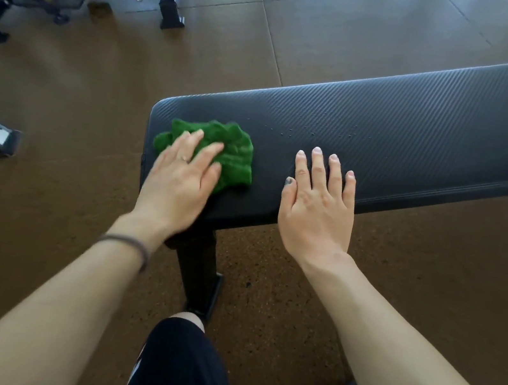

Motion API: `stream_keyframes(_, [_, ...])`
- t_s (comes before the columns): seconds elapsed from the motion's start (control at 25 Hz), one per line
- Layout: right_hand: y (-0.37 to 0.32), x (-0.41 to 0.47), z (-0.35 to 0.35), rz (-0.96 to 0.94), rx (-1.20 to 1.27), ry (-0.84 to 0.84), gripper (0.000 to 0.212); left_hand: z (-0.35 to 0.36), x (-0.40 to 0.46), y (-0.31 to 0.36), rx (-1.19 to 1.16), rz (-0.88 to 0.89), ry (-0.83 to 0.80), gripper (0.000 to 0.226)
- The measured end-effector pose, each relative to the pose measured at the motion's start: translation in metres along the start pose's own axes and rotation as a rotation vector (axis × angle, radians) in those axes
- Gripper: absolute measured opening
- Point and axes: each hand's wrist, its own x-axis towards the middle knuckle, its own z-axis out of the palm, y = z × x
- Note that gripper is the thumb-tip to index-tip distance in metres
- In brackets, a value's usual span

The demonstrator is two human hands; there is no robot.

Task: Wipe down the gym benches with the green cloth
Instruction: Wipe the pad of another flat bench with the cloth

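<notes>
The left hand point(181, 177) is pressing flat w/ straight fingers on the bunched green cloth point(229, 151), which is sitting at the bench point(426, 120) pad's 9 o'clock end, while the right hand point(318, 203) is lying flat & relaxed on the pad just beside it, gripping nothing. Best bet is keeping the palm down firm & sweeping toward 2 o'clock through the droplets point(316, 132). Pad edges are lying close at 9 & 6, so cloth could be slipping off there; lots of open pad is running toward 2.
</notes>
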Motion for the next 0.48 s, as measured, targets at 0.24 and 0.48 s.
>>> stream_keyframes(0.24, [0.000, 0.000, 0.001, 0.005, -0.006, 0.002, 0.061, 0.002, -0.061, 0.007, -0.009, -0.026, 0.080, 0.048])
stream_keyframes(0.48, [0.000, 0.000, 0.001, -0.002, -0.020, 0.014, 0.061, -0.004, 0.015, -0.011, -0.074, -0.242, 0.058, 0.048])
